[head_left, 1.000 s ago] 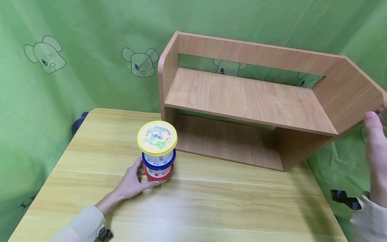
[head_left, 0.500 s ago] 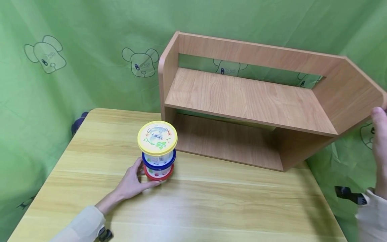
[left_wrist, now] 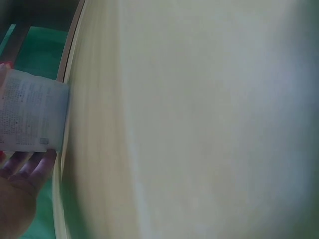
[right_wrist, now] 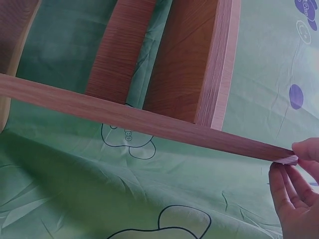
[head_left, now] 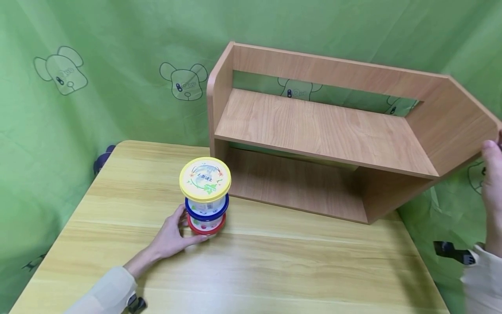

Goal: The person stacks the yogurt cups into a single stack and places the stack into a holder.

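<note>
Three lidded round tubs stand stacked on the table, the yellow-lidded tub (head_left: 205, 179) on top, the blue-lidded tub (head_left: 207, 207) in the middle and the red-lidded tub (head_left: 206, 226) at the bottom. My left hand (head_left: 171, 236) grips the red-lidded tub from the left, its thumb along the near side. The left wrist view shows that tub's printed side (left_wrist: 35, 112) above the fingers. At the far right, my right hand (head_left: 493, 187) pinches the front corner of the wooden desk shelf's (head_left: 313, 126) right side panel. Thumb and fingers (right_wrist: 281, 186) meet that corner from opposite faces in the right wrist view.
The two-tier shelf stands askew on the wooden table (head_left: 274, 270), just behind and right of the stack; its right panel reaches past the table's right edge. A green curtain (head_left: 117, 78) with bear drawings hangs behind and beside the table.
My right hand has moved slightly right and upward onto the side panel's front corner. My left hand and the stacked tubs have stayed put.
</note>
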A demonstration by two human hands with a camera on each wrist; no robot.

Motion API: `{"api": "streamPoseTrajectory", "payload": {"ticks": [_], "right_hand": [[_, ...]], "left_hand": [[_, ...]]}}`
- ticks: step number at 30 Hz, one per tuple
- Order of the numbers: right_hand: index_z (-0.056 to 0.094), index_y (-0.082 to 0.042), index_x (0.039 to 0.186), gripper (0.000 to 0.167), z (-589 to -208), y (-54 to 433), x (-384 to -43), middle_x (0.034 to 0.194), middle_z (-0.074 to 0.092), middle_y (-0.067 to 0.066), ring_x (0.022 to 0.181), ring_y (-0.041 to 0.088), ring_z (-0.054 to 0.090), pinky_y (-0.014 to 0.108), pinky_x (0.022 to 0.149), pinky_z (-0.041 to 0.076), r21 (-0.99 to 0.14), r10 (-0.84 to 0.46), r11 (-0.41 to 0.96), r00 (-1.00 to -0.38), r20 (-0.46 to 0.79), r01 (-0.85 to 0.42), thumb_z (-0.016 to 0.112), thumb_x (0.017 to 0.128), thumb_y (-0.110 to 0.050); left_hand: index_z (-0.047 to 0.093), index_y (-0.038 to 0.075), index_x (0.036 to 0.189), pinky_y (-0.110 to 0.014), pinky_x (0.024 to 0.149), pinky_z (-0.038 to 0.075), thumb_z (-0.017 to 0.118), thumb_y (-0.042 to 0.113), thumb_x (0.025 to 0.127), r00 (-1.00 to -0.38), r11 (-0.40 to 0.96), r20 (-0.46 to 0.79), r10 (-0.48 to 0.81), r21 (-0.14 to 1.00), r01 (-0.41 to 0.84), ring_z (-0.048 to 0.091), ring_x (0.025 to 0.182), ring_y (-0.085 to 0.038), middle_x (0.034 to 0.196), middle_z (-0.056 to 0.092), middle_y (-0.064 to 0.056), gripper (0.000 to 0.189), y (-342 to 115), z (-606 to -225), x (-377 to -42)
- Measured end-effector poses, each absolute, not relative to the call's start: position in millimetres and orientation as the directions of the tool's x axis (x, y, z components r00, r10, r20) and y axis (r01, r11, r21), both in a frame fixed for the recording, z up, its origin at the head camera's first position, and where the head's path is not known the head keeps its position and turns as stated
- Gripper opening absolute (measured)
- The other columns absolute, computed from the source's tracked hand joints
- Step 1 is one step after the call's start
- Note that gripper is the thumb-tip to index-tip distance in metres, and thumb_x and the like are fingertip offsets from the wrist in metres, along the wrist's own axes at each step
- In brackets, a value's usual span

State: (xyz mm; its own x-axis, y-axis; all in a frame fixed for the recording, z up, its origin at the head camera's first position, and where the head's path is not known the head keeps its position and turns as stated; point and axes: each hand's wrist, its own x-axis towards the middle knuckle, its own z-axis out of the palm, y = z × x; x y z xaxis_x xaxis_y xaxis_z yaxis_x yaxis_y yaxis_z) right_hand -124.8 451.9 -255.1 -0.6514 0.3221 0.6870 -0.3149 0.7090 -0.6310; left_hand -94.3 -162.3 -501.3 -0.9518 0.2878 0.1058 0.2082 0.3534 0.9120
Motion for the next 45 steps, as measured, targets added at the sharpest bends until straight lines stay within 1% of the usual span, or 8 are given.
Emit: {"api": "streamPoseTrajectory", "payload": {"ticks": [3, 7, 19, 27, 30, 33, 42, 45], "right_hand": [[0.050, -0.008, 0.154, 0.044, -255.0, 451.6, -125.2, 0.143, 0.055, -0.018, 0.135, 0.006, 0.053, 0.023, 0.125, 0.037, -0.637, 0.328, 0.703, -0.651, 0.684, -0.315, 0.047, 0.112, -0.021], [0.051, -0.011, 0.153, 0.042, -252.6, 446.7, -124.7, 0.141, 0.056, -0.018, 0.134, 0.005, 0.054, 0.022, 0.123, 0.039, -0.668, 0.382, 0.699, -0.656, 0.651, -0.256, 0.048, 0.112, -0.022], [0.051, -0.012, 0.151, 0.041, -251.4, 444.7, -126.3, 0.139, 0.055, -0.017, 0.132, 0.003, 0.053, 0.023, 0.124, 0.039, -0.725, 0.460, 0.665, -0.668, 0.585, -0.178, 0.048, 0.112, -0.020], [0.051, -0.013, 0.152, 0.041, -253.1, 446.7, -126.0, 0.137, 0.054, -0.023, 0.130, -0.001, 0.053, 0.020, 0.123, 0.037, -0.678, 0.415, 0.709, -0.665, 0.621, -0.192, 0.047, 0.113, -0.024], [0.050, -0.016, 0.155, 0.044, -253.2, 448.6, -124.9, 0.141, 0.056, -0.023, 0.129, -0.005, 0.052, 0.019, 0.124, 0.034, -0.689, 0.436, 0.710, -0.677, 0.593, -0.147, 0.045, 0.113, -0.028], [0.047, -0.020, 0.158, 0.046, -252.5, 450.1, -124.0, 0.149, 0.057, -0.017, 0.131, -0.005, 0.051, 0.018, 0.125, 0.031, -0.717, 0.467, 0.689, -0.694, 0.548, -0.103, 0.043, 0.114, -0.031], [0.044, -0.020, 0.160, 0.047, -251.2, 449.2, -124.1, 0.151, 0.057, -0.014, 0.131, -0.004, 0.051, 0.019, 0.126, 0.031, -0.740, 0.479, 0.664, -0.700, 0.530, -0.106, 0.042, 0.114, -0.028], [0.047, -0.017, 0.158, 0.045, -251.8, 448.8, -125.0, 0.146, 0.058, -0.017, 0.130, -0.004, 0.053, 0.019, 0.125, 0.034, -0.730, 0.469, 0.672, -0.691, 0.550, -0.125, 0.043, 0.113, -0.025]], "left_hand": [[0.041, 0.013, 0.156, -0.055, 0.107, 0.055, 0.094, 0.029, 0.080, -0.950, 0.355, 0.110, 0.291, 0.910, 0.213, 0.064, 0.132, -0.036, 0.149, 0.062, -0.013, 0.094, -162.6, -500.3, -94.1], [0.042, 0.014, 0.156, -0.052, 0.106, 0.056, 0.094, 0.029, 0.080, -0.950, 0.358, 0.112, 0.291, 0.908, 0.217, 0.064, 0.132, -0.035, 0.148, 0.062, -0.012, 0.093, -162.8, -499.3, -94.0], [0.046, 0.014, 0.152, -0.054, 0.107, 0.057, 0.096, 0.027, 0.077, -0.952, 0.343, 0.122, 0.280, 0.914, 0.218, 0.064, 0.132, -0.035, 0.145, 0.064, -0.011, 0.092, -162.3, -496.6, -93.0], [0.048, 0.012, 0.150, -0.055, 0.105, 0.059, 0.096, 0.029, 0.076, -0.953, 0.355, 0.125, 0.277, 0.908, 0.222, 0.065, 0.131, -0.035, 0.142, 0.066, -0.012, 0.090, -159.0, -490.9, -94.0], [0.047, 0.013, 0.151, -0.055, 0.106, 0.059, 0.096, 0.030, 0.077, -0.950, 0.353, 0.120, 0.287, 0.909, 0.222, 0.064, 0.131, -0.035, 0.142, 0.066, -0.011, 0.090, -156.0, -486.8, -95.0], [0.047, 0.013, 0.151, -0.055, 0.106, 0.059, 0.096, 0.030, 0.077, -0.946, 0.345, 0.128, 0.297, 0.910, 0.232, 0.064, 0.130, -0.035, 0.141, 0.066, -0.012, 0.090, -152.9, -481.6, -95.9], [0.049, 0.012, 0.149, -0.041, 0.100, 0.063, 0.096, 0.026, 0.076, -0.936, 0.326, 0.151, 0.319, 0.910, 0.258, 0.066, 0.128, -0.033, 0.139, 0.067, -0.012, 0.088, -145.8, -463.0, -97.1], [0.049, 0.012, 0.149, -0.040, 0.099, 0.063, 0.096, 0.026, 0.076, -0.932, 0.319, 0.157, 0.327, 0.910, 0.265, 0.066, 0.127, -0.032, 0.139, 0.068, -0.011, 0.088, -143.5, -455.5, -97.7]]}}
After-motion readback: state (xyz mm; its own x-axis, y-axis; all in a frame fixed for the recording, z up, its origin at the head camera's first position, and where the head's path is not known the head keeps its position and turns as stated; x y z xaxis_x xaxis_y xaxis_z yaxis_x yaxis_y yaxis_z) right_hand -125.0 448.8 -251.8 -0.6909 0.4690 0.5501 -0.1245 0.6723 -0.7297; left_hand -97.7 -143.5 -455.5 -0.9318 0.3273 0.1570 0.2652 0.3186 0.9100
